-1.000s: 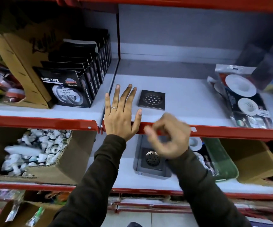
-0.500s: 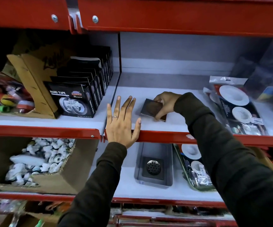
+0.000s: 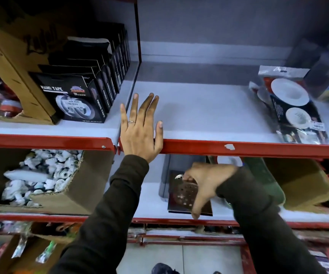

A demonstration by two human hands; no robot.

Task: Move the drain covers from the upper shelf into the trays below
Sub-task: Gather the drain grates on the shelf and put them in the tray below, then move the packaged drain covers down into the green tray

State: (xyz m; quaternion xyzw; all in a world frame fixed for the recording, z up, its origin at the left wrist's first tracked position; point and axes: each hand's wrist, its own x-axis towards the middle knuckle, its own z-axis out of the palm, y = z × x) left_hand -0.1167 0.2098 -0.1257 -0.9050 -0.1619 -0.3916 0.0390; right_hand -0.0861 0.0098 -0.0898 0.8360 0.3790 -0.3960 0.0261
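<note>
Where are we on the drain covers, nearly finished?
Close. Done: no loose drain cover shows on the upper shelf; only packaged goods lie at its right. In hand: the right hand holds a square drain cover at the grey tray on the lower shelf. The left hand rests flat on the upper shelf's edge. Left: releasing this cover into the tray.

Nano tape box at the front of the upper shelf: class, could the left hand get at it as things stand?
Probably yes. The left hand lies flat and empty on the upper shelf beside the nano tape box, nothing between them.
</note>
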